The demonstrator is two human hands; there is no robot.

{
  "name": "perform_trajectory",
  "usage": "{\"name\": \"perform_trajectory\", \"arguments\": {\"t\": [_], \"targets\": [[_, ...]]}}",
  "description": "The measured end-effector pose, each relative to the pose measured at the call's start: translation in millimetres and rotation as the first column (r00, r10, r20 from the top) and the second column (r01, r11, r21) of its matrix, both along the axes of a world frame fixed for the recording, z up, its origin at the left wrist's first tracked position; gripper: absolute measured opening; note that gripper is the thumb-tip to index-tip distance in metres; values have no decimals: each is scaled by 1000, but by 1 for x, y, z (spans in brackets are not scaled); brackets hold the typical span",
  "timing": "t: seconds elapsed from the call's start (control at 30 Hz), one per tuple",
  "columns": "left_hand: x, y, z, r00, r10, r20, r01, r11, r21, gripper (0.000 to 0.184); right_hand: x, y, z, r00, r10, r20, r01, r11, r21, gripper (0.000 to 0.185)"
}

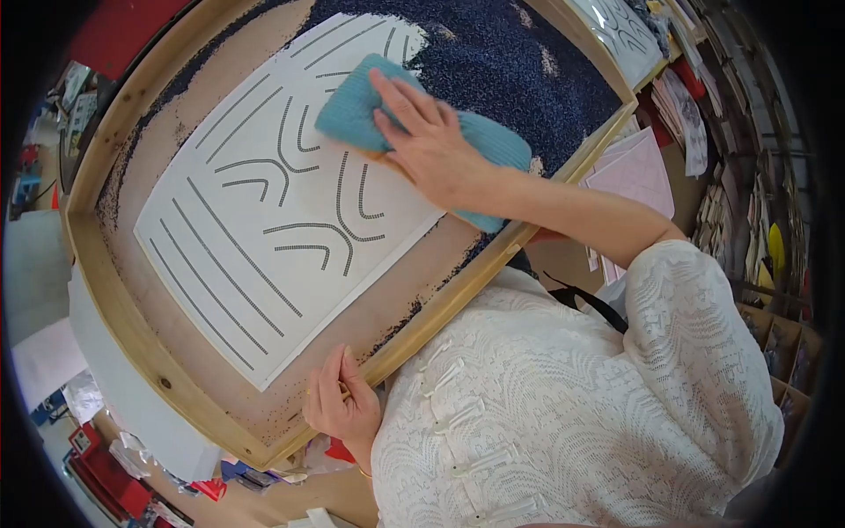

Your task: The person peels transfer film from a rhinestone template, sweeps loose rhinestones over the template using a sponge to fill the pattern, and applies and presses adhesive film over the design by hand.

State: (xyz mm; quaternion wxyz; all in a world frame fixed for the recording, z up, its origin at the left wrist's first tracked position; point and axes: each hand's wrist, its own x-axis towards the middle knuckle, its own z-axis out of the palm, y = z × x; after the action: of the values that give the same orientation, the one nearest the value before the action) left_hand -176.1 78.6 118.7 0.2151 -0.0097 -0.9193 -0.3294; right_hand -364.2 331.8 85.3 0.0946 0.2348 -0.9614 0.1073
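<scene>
My right hand (431, 145) lies over a light-blue ribbed cloth (356, 106), fingers pressed on it and slightly blurred. The cloth rests across the upper right part of a white sheet (211, 255) marked with dark dotted lines and curves. Beyond it, a thick layer of tiny dark-blue grains (519, 70) covers the far right of a shallow wooden-framed tray (114, 308). My left hand (343, 400) is at the tray's near rim, fingers curled over the wood. The palm side of that hand is hidden.
Loose grains are scattered along the tray's inner edges. Papers in clear sleeves (620, 35) and pink sheets (634, 172) lie to the right. Farther right stands a shelf (775, 343) with small compartments. A white board (141, 387) sticks out beneath the tray at the left.
</scene>
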Motion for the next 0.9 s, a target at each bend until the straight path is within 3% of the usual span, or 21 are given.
{"name": "perform_trajectory", "arguments": {"t": [0.1,0.2,0.23,0.33,0.43,0.53,0.57,0.7,0.83,0.9], "targets": [[1,-1,1,1000,4,9,-4,1000,12,6,-4,40,-1,987,-101,-127,130,961,243,52],[3,-1,4,1000,4,13,-4,1000,-12,6,-12,91,3,983,23,-184,36,950,311,53],[3,0,5,1000,2,13,-2,1000,-24,6,-14,100,5,992,1,-125,34,961,275,47],[1,2,8,999,-14,39,16,999,-37,6,-18,104,10,999,40,-31,-44,991,-124,42],[-1,3,10,998,-36,55,38,998,-49,8,-12,75,8,995,82,49,-67,965,-252,42],[0,4,10,998,-22,62,26,998,-56,8,4,35,7,993,56,106,-29,970,-242,43],[0,4,9,998,-16,64,20,998,-59,8,9,18,7,996,11,85,4,984,-177,44],[0,4,6,997,12,78,-7,997,-73,8,-2,-17,0,992,126,32,-119,980,-162,43],[7,0,7,994,35,104,-30,998,-55,8,-17,3,-3,993,-42,-110,53,994,96,43],[6,0,6,994,47,103,-43,998,-40,8,-14,32,-3,987,-12,-158,33,991,131,43]]}}
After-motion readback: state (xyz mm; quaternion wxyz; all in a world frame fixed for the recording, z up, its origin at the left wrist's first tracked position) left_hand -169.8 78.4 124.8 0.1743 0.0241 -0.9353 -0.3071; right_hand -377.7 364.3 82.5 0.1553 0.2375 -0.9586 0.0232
